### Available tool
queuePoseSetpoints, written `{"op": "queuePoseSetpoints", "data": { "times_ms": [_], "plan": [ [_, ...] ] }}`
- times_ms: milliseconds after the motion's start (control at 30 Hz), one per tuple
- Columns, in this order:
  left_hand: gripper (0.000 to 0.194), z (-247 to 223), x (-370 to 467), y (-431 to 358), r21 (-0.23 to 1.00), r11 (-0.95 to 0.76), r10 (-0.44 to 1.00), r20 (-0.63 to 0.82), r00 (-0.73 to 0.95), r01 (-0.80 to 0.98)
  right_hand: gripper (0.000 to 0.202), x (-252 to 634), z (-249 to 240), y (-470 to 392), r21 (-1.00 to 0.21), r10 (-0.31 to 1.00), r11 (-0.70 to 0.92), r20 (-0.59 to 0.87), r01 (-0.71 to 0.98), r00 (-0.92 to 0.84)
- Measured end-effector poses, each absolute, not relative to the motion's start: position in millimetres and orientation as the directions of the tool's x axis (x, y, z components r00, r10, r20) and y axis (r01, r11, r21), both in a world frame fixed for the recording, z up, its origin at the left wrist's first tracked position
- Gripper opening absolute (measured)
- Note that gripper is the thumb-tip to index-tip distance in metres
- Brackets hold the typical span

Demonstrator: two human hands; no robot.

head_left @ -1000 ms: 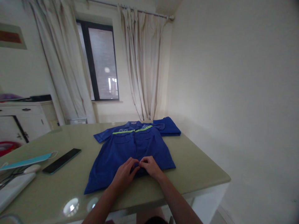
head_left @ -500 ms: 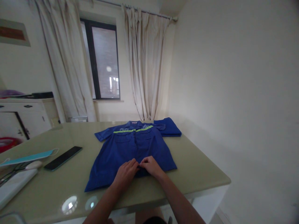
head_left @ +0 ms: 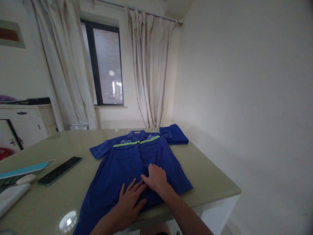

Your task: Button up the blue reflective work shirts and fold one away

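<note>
A blue short-sleeved work shirt (head_left: pixel 114 176) lies front up on the table, its collar toward the window. Yellow-green stripes cross its chest. My left hand (head_left: pixel 130 202) rests on the lower front with its fingers spread. Just right of it, my right hand (head_left: pixel 156 178) has its fingers curled closed on the shirt's front opening. What lies under those fingertips is hidden. The lower left of the shirt reaches the bottom of the view.
A folded blue garment (head_left: pixel 179 134) lies behind the shirt's right sleeve. To the left are a black phone (head_left: pixel 60 170), a light-blue face mask (head_left: pixel 25 169) and a white object (head_left: pixel 13 197). The table's (head_left: pixel 210 178) right edge runs near the wall.
The shirt has shifted toward me and spread lower. My left hand has moved nearer and opened out flat. My right hand has moved slightly right, from a pinch to curled fingers.
</note>
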State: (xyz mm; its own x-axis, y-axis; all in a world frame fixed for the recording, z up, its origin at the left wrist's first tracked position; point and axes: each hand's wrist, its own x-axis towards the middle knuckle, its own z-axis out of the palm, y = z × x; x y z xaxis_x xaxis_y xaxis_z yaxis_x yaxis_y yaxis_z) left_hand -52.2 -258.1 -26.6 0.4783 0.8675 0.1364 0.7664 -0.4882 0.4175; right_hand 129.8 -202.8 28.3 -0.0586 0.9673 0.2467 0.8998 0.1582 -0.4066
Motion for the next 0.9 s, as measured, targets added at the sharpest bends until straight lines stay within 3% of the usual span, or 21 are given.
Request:
{"op": "queuePoseSetpoints", "data": {
  "times_ms": [100, 267, 367, 500, 567, 667, 900],
  "plan": [
    [0.044, -8.6, -66.0, -244.7, 0.49, -0.371, 0.923, 0.101, 0.371, 0.789, 0.018, 121.8, 24.5, -188.3, -0.412, 0.983, 0.077, 0.181, 0.908, -0.001],
    [0.036, 24.9, -65.2, -206.6, 0.431, -0.225, 0.968, -0.001, 0.25, 0.874, 0.017, 124.9, 13.2, -175.8, -0.632, 0.981, -0.045, 0.121, 0.773, 0.155],
    [0.025, 33.6, -52.3, -187.5, 0.368, -0.206, 0.972, -0.026, 0.232, 0.907, 0.019, 130.5, 7.2, -174.9, -0.723, 0.976, 0.048, 0.18, 0.689, 0.121],
    [0.021, 30.7, -38.9, -169.3, 0.376, -0.232, 0.968, 0.001, 0.25, 0.897, 0.008, 134.9, -0.5, -173.9, -0.839, 0.949, 0.296, 0.311, 0.457, -0.045],
    [0.018, 25.5, -34.8, -164.8, 0.392, -0.241, 0.968, 0.032, 0.249, 0.888, 0.017, 135.6, -3.9, -173.2, -0.842, 0.925, 0.379, 0.358, 0.383, -0.129],
    [0.017, 16.1, -29.8, -167.5, 0.421, -0.254, 0.967, 0.093, 0.237, 0.871, 0.025, 136.6, -6.7, -172.2, -0.813, 0.907, 0.416, 0.401, 0.408, -0.126],
    [0.027, 9.1, -30.2, -191.2, 0.444, -0.226, 0.972, 0.156, 0.174, 0.867, 0.015, 138.8, -7.0, -169.2, -0.862, 0.925, 0.363, 0.379, 0.354, -0.026]
  ]
}}
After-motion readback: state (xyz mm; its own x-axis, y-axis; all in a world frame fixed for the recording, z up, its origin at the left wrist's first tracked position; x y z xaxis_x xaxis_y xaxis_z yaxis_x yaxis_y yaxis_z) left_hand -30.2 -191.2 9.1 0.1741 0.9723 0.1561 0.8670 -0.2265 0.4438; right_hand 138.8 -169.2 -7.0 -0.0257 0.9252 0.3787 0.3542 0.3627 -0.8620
